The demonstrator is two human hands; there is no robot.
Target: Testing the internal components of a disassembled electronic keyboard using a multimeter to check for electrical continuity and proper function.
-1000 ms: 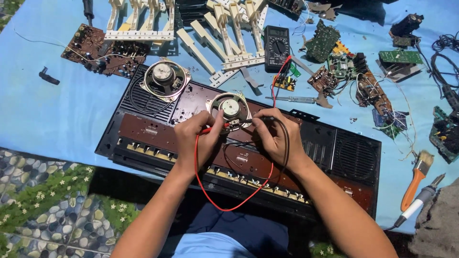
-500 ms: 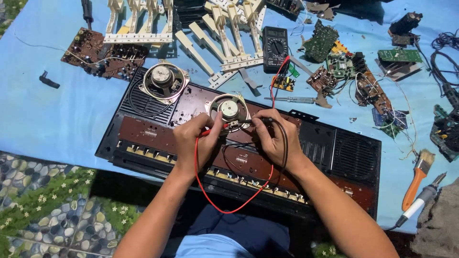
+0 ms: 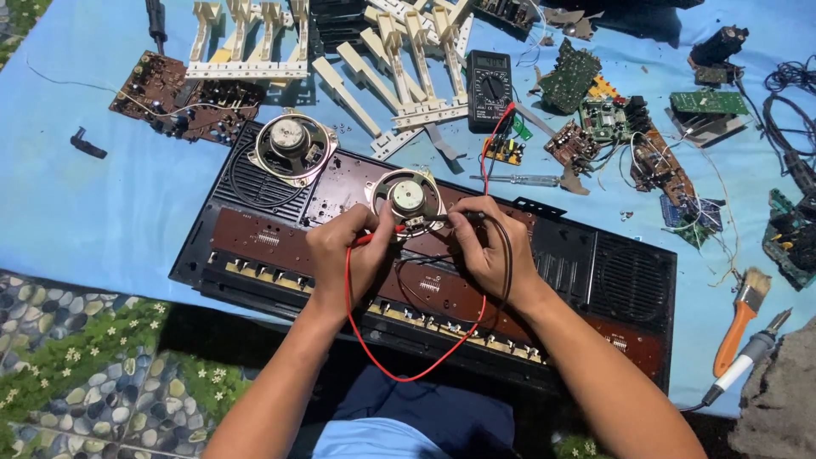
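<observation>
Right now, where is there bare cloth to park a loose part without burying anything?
The widest free patch of blue cloth lies left of the keyboard casing, below the brown circuit board; only a small black part sits there. The top right is crowded with green boards and wires, up to the paintbrush.

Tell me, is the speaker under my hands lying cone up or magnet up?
Magnet up: the speaker shows its round metal magnet on top, basket frame around it.

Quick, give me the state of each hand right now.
Left hand: closed on the red probe, tip at the small speaker.
Right hand: closed on the black probe, at the same speaker.
</observation>
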